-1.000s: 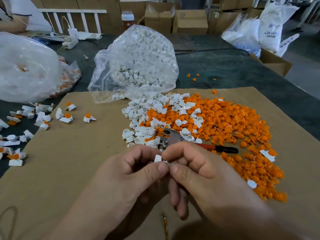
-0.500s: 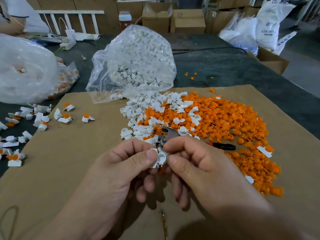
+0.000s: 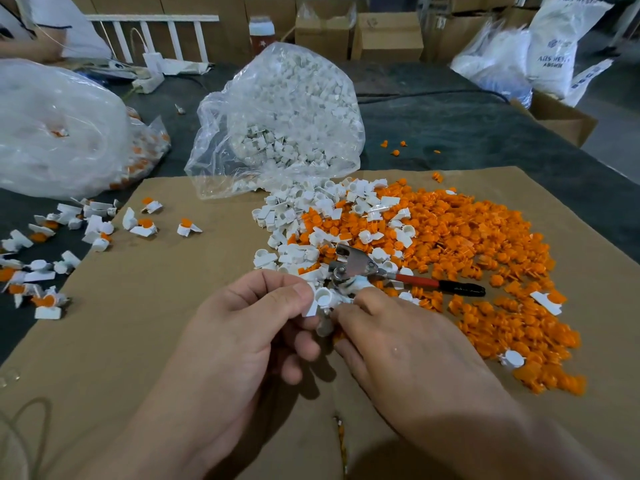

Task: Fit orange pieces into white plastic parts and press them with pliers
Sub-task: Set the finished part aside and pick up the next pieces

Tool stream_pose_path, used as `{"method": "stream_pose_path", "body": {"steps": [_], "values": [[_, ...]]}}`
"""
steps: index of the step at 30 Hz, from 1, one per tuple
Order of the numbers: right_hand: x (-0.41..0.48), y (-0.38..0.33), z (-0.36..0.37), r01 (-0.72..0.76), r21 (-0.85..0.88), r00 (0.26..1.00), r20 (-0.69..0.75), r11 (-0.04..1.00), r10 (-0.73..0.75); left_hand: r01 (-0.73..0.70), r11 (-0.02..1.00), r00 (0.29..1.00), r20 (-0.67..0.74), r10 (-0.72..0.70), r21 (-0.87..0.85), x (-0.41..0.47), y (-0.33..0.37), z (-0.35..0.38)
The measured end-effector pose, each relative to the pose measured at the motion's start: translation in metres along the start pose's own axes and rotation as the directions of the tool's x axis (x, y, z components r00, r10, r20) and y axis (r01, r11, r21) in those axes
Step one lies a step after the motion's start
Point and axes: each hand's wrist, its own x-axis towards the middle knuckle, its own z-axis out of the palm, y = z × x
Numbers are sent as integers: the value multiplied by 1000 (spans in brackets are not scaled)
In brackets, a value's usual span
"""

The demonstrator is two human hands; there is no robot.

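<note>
Left hand and right hand both pinch one small white cup-shaped plastic part over the brown cardboard sheet's middle, mouth up, I guess so an orange piece seats easily, with the red-handled metal pliers lying just behind.

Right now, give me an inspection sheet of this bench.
Surface: brown cardboard sheet over a dark table.
Job's things: white part between both hands; orange pieces heaped right; loose white parts beside them; pliers lying on the heap; assembled pieces scattered left.
Clutter: open clear bag of white parts; bulging bags far left.
Hands: left hand and right hand both pinch the white part.
Cables: black cable across the table behind; thin cord lower left.
Surroundings: cardboard boxes, white sacks, another person's arm upper left.
</note>
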Motion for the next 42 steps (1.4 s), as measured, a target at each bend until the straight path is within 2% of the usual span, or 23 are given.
{"method": "stream_pose_path", "body": {"steps": [7,12,17,19,23,25,32,36,37,38,40,42], "values": [[-1,4,4,-9,42,997,-70,999,12,-10,1000,1000,-20,10,-1,1,2,-2],[-1,7,2,-32,228,984,-161,973,70,-19,1000,999,-27,19,-4,0,3,-1],[-2,10,2,-39,440,955,-247,897,163,-20,1000,999,-41,19,-17,1,2,-1],[-4,12,3,-29,542,946,-257,840,199,-20,1000,999,-28,19,-12,2,0,-1],[-6,21,12,-50,820,943,-149,571,297,-12,1000,1000,-15,13,26,4,-3,-1],[-7,26,15,-44,865,946,-124,500,299,-11,999,1000,-10,12,30,3,-3,0],[-9,28,13,-29,837,951,-144,547,272,-1,998,1000,-13,2,63,4,-6,2],[-10,27,4,42,826,936,-229,561,267,-2,1000,999,-32,3,27,8,-7,0],[-10,27,3,35,863,936,-205,504,288,3,1000,1000,-28,-2,16,9,-7,-1],[-9,28,1,14,922,938,-146,386,314,5,1000,1000,-20,-4,10,8,-7,-1],[-7,28,-2,-47,998,950,33,39,311,-6,1000,1000,4,6,2,8,-8,-1],[-5,26,-7,-98,954,967,158,-282,200,-37,999,999,22,37,13,6,-7,-1]]}}
